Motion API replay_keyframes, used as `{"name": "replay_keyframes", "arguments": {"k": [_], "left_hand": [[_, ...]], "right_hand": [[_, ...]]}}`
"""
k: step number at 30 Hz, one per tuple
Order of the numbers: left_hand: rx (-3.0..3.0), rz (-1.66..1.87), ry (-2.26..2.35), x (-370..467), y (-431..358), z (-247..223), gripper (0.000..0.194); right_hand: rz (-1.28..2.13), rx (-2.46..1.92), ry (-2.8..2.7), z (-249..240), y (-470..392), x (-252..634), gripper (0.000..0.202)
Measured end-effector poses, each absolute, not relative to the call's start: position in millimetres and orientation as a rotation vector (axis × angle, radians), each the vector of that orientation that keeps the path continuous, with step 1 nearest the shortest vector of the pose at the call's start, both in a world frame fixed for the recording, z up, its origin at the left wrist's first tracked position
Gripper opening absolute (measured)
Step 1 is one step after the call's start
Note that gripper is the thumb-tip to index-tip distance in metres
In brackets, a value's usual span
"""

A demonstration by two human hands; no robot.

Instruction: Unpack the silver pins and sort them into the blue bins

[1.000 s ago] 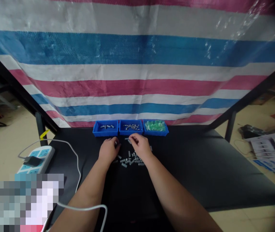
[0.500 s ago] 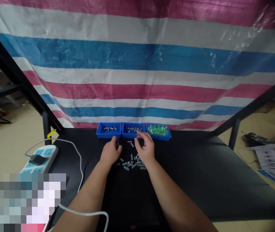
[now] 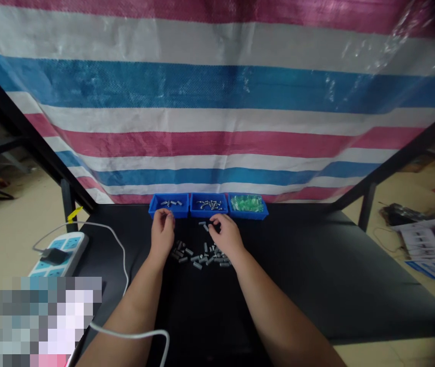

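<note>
My left hand (image 3: 163, 232) is at the front edge of the left blue bin (image 3: 151, 206), its fingers and thumb drawn together. Anything pinched there is too small or hidden to make out. Inside that bin lie several small grey cylindrical pieces (image 3: 177, 203). My right hand (image 3: 226, 233) hovers just in front of the middle blue bin (image 3: 208, 214), thumb and fingers curved with a gap between them. Close to its fingertips are a couple of loose grey cylinders (image 3: 202, 224). A scattered pile of similar cylinders (image 3: 197, 265) lies on the table between my forearms, partly covered by my right hand.
Shiny metal screw-like parts (image 3: 213, 205) fill the middle bin. The right blue bin (image 3: 251, 214) holds green pieces in clear plastic. On the left are a power strip (image 3: 73, 255) and a white cable (image 3: 126, 255). A striped sheet (image 3: 217, 120) hangs behind the black table (image 3: 309, 285).
My left hand has moved left and up to the left bin, uncovering more grey cylinders. My right hand has drawn slightly back from the middle bin. The view has shifted a little.
</note>
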State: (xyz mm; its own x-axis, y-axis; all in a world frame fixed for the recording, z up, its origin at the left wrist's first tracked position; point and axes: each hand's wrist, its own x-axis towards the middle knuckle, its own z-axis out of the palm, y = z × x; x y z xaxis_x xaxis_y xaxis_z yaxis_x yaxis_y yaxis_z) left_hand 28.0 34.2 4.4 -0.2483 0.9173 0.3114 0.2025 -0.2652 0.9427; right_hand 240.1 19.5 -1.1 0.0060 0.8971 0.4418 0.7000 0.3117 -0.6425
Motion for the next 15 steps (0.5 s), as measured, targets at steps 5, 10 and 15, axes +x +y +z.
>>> {"name": "replay_keyframes", "arguments": {"k": [5, 10, 15], "left_hand": [[1.477, 1.891, 1.442, 23, 34, 15, 0.021], [1.59, 1.696, 1.437, 22, 37, 15, 0.037], [1.5, 1.529, 1.413, 22, 37, 8, 0.036]], "right_hand": [[0.327, -1.498, -1.865, 0, 18, 236, 0.009], [0.385, -1.52, -1.901, 6, 15, 235, 0.006], [0.381, -1.592, -1.95, 6, 13, 237, 0.005]]}}
